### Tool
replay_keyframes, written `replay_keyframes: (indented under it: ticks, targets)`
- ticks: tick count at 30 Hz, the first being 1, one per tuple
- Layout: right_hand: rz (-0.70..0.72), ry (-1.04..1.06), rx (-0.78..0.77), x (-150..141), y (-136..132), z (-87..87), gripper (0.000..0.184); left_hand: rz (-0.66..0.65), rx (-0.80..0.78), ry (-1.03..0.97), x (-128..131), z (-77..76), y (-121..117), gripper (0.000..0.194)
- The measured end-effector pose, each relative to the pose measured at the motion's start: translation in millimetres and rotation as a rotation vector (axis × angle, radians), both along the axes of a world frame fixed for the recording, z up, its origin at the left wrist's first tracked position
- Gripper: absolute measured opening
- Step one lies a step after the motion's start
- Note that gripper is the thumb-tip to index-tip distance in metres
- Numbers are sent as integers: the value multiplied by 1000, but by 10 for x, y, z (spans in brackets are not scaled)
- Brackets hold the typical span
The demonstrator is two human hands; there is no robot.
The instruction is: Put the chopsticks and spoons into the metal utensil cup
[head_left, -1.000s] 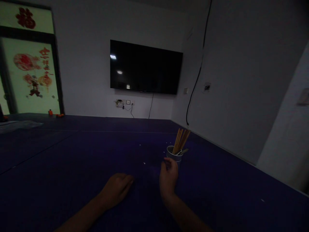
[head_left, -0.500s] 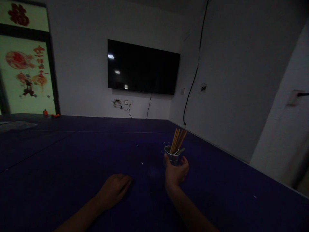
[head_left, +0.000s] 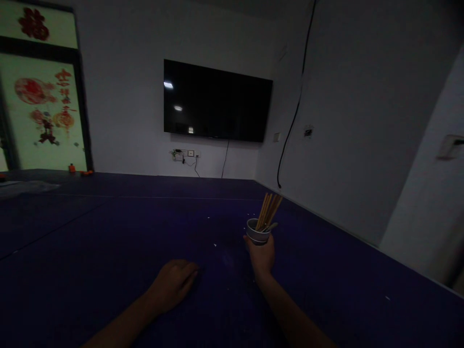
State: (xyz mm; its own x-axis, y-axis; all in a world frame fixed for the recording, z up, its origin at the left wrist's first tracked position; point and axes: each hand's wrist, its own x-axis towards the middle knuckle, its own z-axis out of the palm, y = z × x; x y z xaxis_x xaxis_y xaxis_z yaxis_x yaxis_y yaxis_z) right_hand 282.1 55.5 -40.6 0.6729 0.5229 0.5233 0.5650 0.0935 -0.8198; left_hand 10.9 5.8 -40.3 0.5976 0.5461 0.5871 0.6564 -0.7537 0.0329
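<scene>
From where I stand, the person's right hand [head_left: 262,253] is clamped around the grey cup [head_left: 258,236], thumb on the left side and fingers round the right, the grip sitting just below the pale rim. The cup looks roughly upright within that grip, over the dark blue-purple surface [head_left: 126,241]; its base is hidden by the hand, so I can't tell whether it touches down. Right above the grip, a bunch of thin, wooden-looking sticks [head_left: 268,211] stands up out of the cup, leaning over to the right, and a flatter, pale-tipped item [head_left: 272,225] pokes out low over the rim on that same side. To the left of the grip and nearer the person, well apart from the cup, the left hand [head_left: 174,282] rests palm down on the surface, its fingers together and loosely bent; its thumb is out of sight, so I can't say how tightly it is closed. Between the two hands, a little farther out, lies a small white scrap [head_left: 215,245]. Far off to the left of the grip, at the surface's edge, are a clear plastic sheet [head_left: 29,187] and a small orange object [head_left: 71,168]. Beyond the grip, a dark television [head_left: 217,100] hangs on the wall.
</scene>
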Motion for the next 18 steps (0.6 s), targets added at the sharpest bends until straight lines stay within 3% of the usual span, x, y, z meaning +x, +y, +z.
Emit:
replay_keyframes:
  ticks: [5,8,11,15,18]
  targets:
    - [222,33,42,-328,-195,167,66,111,42,-190,-3,44,15,30]
    - [463,50,33,-642,-360,172,62,151,2,-274,-12,13,53,63]
    - [691,51,30,-934,-532,125,56,95,-78,-342,5,-39,73,94]
    - [954,28,-6,-1133,-683,96,56,-95,-209,-508,96,-23,14,79]
    - [1025,18,-77,-1142,-694,67,58,-174,-303,-649,153,44,-27,71]
